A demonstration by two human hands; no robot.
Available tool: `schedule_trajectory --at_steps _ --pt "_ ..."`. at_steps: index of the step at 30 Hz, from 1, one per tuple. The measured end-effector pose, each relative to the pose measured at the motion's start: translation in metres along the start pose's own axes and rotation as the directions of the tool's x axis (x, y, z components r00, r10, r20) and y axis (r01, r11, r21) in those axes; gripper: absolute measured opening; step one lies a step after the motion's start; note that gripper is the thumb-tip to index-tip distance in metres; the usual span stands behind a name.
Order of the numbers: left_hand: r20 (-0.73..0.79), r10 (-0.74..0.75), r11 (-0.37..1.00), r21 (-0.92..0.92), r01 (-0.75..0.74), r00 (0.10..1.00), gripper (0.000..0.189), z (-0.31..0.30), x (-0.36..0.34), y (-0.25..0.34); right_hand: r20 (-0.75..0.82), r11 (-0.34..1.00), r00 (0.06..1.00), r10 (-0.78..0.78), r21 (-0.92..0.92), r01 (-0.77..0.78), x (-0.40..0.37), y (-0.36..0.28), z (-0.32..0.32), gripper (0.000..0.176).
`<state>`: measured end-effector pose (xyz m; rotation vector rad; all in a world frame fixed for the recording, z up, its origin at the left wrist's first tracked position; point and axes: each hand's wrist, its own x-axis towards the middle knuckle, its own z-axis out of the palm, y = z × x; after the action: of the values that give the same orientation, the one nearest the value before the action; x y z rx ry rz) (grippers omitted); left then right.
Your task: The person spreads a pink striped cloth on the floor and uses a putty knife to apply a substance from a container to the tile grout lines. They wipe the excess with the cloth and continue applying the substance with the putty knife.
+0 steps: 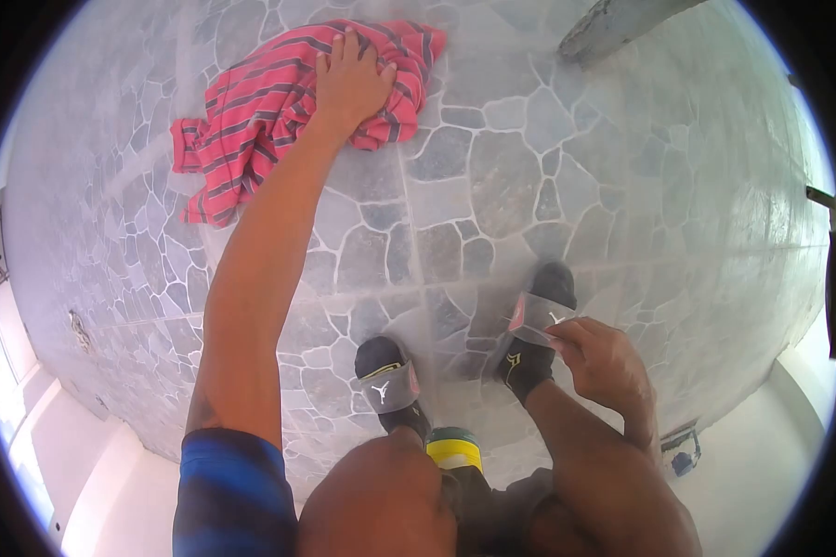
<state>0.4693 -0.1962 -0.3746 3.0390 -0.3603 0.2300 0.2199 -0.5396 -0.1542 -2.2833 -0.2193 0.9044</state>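
In the head view, the left grip (353, 88) lies palm down, fingers extended, on the striped cloth (260, 102), which spreads beneath and to the left of it over the stone-patterned floor (506, 181) and looks light, soft and floppy, probably best held by the bunched folds under the palm. The right grip (608, 367) is narrow beside the sandal (541, 317), though whether it pinches anything I cannot tell; the palm hides the cloth beneath, and the post (613, 30) beyond and right of the left grip is cut off.
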Motion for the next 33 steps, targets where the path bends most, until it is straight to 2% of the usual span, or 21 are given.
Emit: schedule_trajectory --at_steps 2,4,5,7,10,13,15,16,19,22,25,27,28,33 --pt "-0.019 0.094 0.992 -0.088 -0.096 0.995 0.050 -0.026 -0.068 0.034 -0.010 0.999 1.000 0.022 0.025 -0.022 -0.004 0.003 -0.003 0.015" --pt "0.139 0.138 0.962 -0.253 -0.099 0.981 0.048 -0.061 -0.160 0.074 -0.003 0.998 0.998 0.060 0.018 -0.060 -0.007 0.008 -0.008 0.015" --pt "0.262 0.119 0.960 -0.275 -0.044 0.958 0.049 -0.073 -0.203 0.089 0.002 0.996 0.996 0.084 0.020 -0.084 -0.009 0.010 -0.008 0.014" --pt "0.364 0.084 0.963 -0.269 0.018 0.928 0.050 -0.084 -0.251 0.099 -0.028 0.997 0.997 0.072 0.039 -0.071 -0.009 0.017 -0.008 0.014" --pt "0.303 0.072 0.974 -0.225 -0.002 0.950 0.051 -0.074 -0.209 0.092 -0.031 0.998 0.998 0.062 0.018 -0.062 -0.007 0.022 -0.006 0.014" --pt "0.069 0.003 0.993 -0.115 0.005 0.998 0.052 -0.033 -0.112 0.058 0.008 0.998 0.999 0.053 -0.026 -0.053 -0.009 0.019 0.000 0.014" --pt "0.037 -0.061 0.998 -0.020 0.062 0.997 0.059 -0.002 -0.039 0.023 -0.004 0.998 1.000 0.025 -0.051 -0.025 -0.007 0.016 0.001 0.014" --pt "0.072 -0.101 0.995 0.013 0.100 0.992 0.060 0.002 -0.009 0.009 -0.020 0.999 1.000 0.010 -0.051 -0.011 -0.007 0.014 0.003 0.014" --pt "0.063 -0.104 0.994 0.021 0.103 0.993 0.060 0.001 0.000 0.010 -0.036 0.999 0.999 -0.020 -0.032 0.019 -0.009 0.013 0.008 0.014" --pt "-0.002 0.051 0.998 -0.033 -0.051 0.999 0.052 -0.019 -0.074 0.044 -0.055 1.000 0.998 -0.010 0.001 0.010 -0.014 0.012 0.012 0.014" --pt "0.166 0.139 0.971 -0.218 -0.101 0.976 0.044 -0.067 -0.193 0.088 -0.074 1.000 0.997 0.017 -0.001 -0.017 -0.020 0.014 0.014 0.014" --pt "0.353 0.171 0.964 -0.253 -0.081 0.920 0.046 -0.092 -0.273 0.102 -0.074 0.999 0.997 0.032 -0.015 -0.033 -0.023 0.018 0.017 0.014" --pt "0.431 0.183 0.966 -0.243 -0.082 0.884 0.048 -0.101 -0.293 0.106 -0.068 0.999 0.997 0.034 -0.023 -0.036 -0.024 0.019 0.019 0.014" --pt "0.373 0.108 0.973 -0.231 -0.021 0.922 0.053 -0.097 -0.293 0.106 -0.020 0.999 1.000 -0.005 -0.048 0.004 -0.025 0.017 0.024 0.013"
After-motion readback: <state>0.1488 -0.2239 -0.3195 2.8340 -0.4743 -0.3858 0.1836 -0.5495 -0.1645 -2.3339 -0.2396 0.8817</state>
